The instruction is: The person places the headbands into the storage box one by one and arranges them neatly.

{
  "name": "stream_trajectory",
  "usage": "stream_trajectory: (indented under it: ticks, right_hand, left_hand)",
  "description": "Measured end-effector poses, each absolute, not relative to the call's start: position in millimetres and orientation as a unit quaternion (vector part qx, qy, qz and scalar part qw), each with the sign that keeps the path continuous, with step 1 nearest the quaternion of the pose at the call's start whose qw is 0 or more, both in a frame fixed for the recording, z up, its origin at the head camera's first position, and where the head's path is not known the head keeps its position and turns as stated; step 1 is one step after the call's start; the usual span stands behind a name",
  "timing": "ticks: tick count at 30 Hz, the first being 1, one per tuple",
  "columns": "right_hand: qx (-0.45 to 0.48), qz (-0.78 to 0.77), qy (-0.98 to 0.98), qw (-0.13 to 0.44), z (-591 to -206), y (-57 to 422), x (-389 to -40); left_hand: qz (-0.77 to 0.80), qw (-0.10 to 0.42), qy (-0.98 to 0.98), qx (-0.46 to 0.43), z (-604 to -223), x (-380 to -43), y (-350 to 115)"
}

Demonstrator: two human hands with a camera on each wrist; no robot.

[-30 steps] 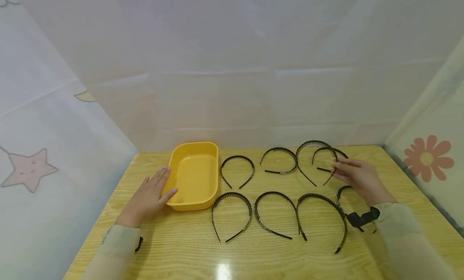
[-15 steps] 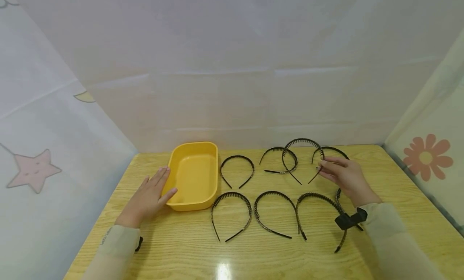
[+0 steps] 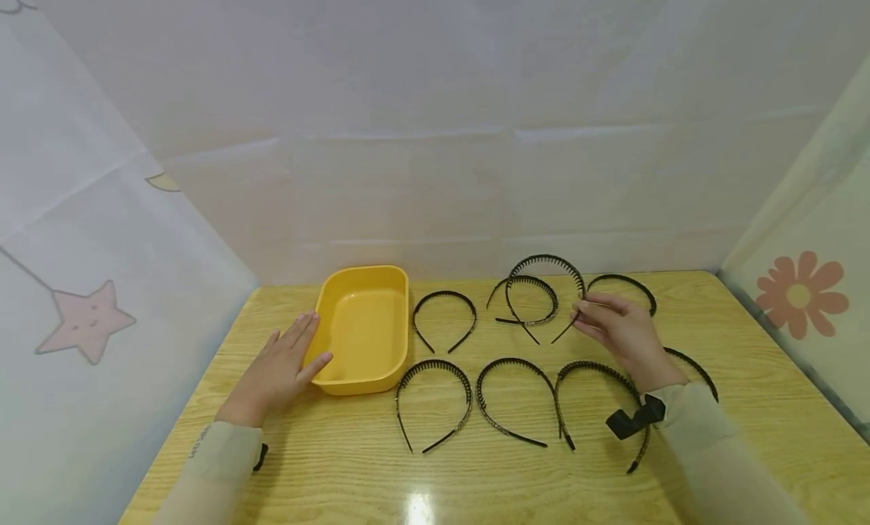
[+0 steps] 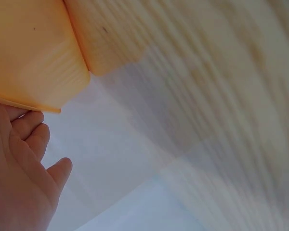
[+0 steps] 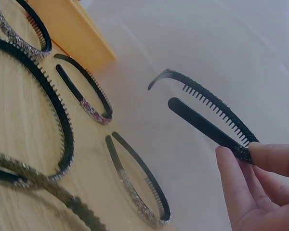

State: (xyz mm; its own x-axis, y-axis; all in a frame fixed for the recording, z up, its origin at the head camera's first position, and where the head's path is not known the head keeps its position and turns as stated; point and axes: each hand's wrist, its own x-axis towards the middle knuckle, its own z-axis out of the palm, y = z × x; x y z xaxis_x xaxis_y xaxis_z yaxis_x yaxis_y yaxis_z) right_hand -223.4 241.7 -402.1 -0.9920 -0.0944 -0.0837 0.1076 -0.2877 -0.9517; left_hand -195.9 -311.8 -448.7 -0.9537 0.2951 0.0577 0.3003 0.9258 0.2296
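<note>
A thin black plastic toothed headband (image 5: 198, 121) is held above the pale wood-grained table (image 3: 306, 464), its four-o'clock leg pinched by the right hand (image 3: 621, 335), forearm slanting from five o'clock. Seven similar headbands (image 3: 435, 364) lie on the table; the work seems barely begun. Toward nine o'clock, the left hand (image 3: 275, 374) rests straight-fingered against the yellow rectangular plastic tray (image 3: 367, 336), grasping nothing.

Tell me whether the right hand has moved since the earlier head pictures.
Yes: the right hand has moved left in the head view, nearer the unmoved yellow tray.
</note>
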Motion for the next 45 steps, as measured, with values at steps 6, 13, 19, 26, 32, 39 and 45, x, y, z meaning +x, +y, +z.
stream_trajectory:
  ticks: [6,13,19,26,32,39,45]
  right_hand:
    - [0.012,-0.806,0.589,0.059,-406,224,-222]
    - [-0.005,-0.820,0.570,0.058,-414,204,-224]
    - [0.003,-0.825,0.563,0.053,-416,185,-225]
    - [-0.008,-0.821,0.569,0.052,-417,162,-226]
    - [-0.016,-0.821,0.567,0.060,-418,139,-227]
    - [-0.006,-0.831,0.553,0.068,-418,112,-230]
    - [-0.001,-0.833,0.548,0.074,-418,90,-230]
  left_hand:
    - [-0.118,0.010,-0.981,-0.152,-449,-197,-311]
    - [-0.123,0.015,-0.980,-0.153,-447,-194,-310]
    - [-0.124,0.016,-0.980,-0.153,-444,-192,-309]
    - [-0.127,0.021,-0.979,-0.158,-445,-194,-309]
    - [-0.126,0.015,-0.980,-0.154,-446,-195,-310]
    - [-0.126,0.013,-0.980,-0.153,-445,-194,-310]
    - [-0.128,0.016,-0.980,-0.153,-444,-192,-309]
